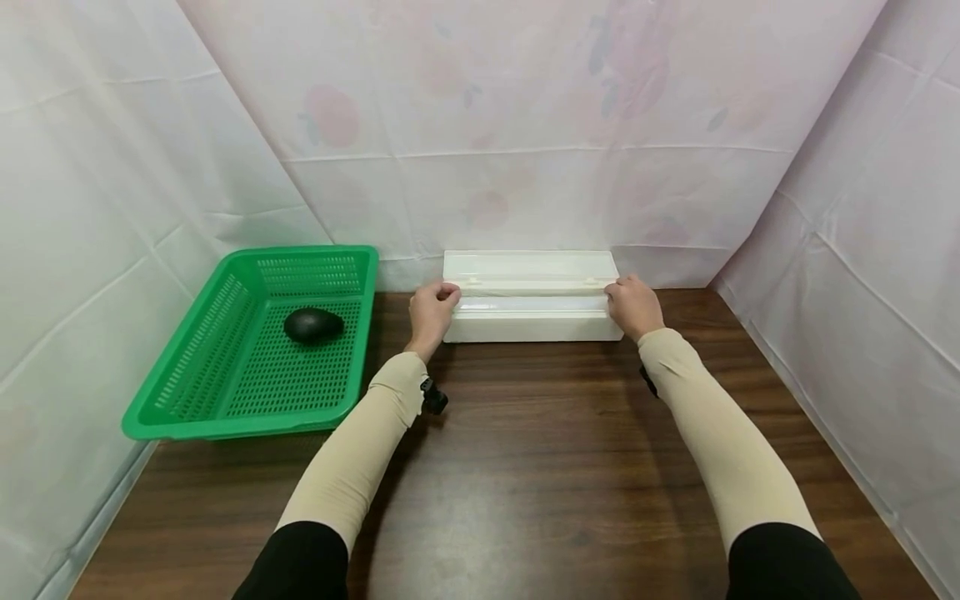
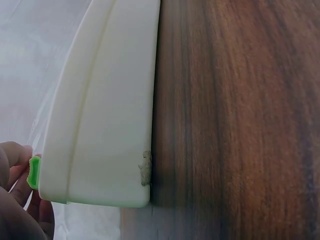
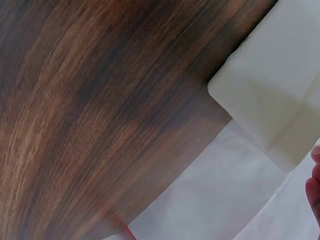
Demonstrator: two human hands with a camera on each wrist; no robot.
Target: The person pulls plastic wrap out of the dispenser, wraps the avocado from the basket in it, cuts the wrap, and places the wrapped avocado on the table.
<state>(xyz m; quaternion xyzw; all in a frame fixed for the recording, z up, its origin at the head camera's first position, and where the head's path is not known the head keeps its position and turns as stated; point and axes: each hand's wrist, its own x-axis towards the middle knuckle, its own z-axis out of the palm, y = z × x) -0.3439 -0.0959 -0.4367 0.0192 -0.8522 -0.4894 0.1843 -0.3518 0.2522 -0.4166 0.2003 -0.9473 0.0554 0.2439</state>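
Observation:
A long white cling film dispenser (image 1: 532, 327) stands against the back curtain with its lid (image 1: 528, 263) raised. My left hand (image 1: 431, 317) is at its left end, thumb and fingertips pinching the film's edge. At the right end my right hand (image 1: 633, 306) pinches the film's other corner with curled fingers. Clear film (image 2: 37, 127) shows faintly near the left fingers in the left wrist view, beside a small green end piece (image 2: 34, 172) on the dispenser. In the right wrist view only a few fingertips (image 3: 314, 187) show at the edge; what they grip is hidden there.
To the left, a green plastic basket (image 1: 362, 333) holds a dark, glossy, rounded object (image 1: 313, 325) with a tapered end. Brown wood-grain tabletop (image 1: 540, 467) lies in front of the dispenser. Pale patterned curtains (image 1: 487, 125) stand behind and at both sides.

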